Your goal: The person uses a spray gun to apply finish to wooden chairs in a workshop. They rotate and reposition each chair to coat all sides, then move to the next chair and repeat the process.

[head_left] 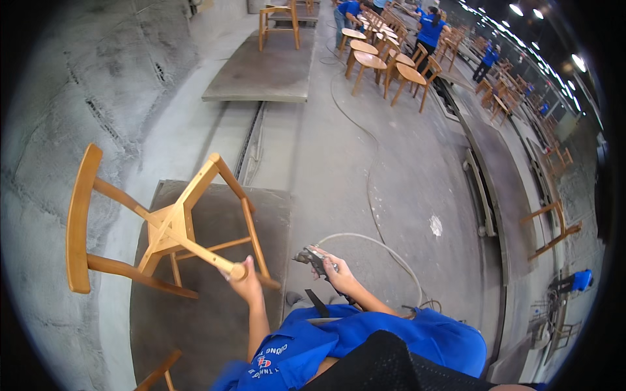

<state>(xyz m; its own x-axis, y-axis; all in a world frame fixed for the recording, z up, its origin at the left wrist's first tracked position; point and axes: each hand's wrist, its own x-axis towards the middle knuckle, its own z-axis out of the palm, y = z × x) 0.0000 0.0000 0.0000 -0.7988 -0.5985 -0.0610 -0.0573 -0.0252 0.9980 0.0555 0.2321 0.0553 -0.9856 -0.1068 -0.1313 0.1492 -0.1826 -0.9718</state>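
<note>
Wooden and honey-coloured, a chair (163, 228) is seen in the left middle of the frame. It is tipped over on its side, so that its legs stick out toward the person. Its curved back rail is at the far left, and its seat is turned away from the camera. The chair is held up over a grey platform (215, 326) in the lower left part of the frame.

One leg end is gripped by the left hand (242, 277), just left of the middle near the bottom. The fingers are closed tight around the round tip of that leg.

A dark metal tool (312, 259) is held by the right hand (336, 270), a little right of the left hand. The fingers are curled shut around its handle. A pale hose (391, 251) is seen looping on the floor just beside this hand. The two hands are kept apart, with the tool pointed toward the chair leg.

Blue sleeves are worn on both arms at the bottom of the frame.

At the top of the frame, rows of other chairs (385, 65) are lined up, and people in blue shirts (430, 29) are seen beside them.
</note>
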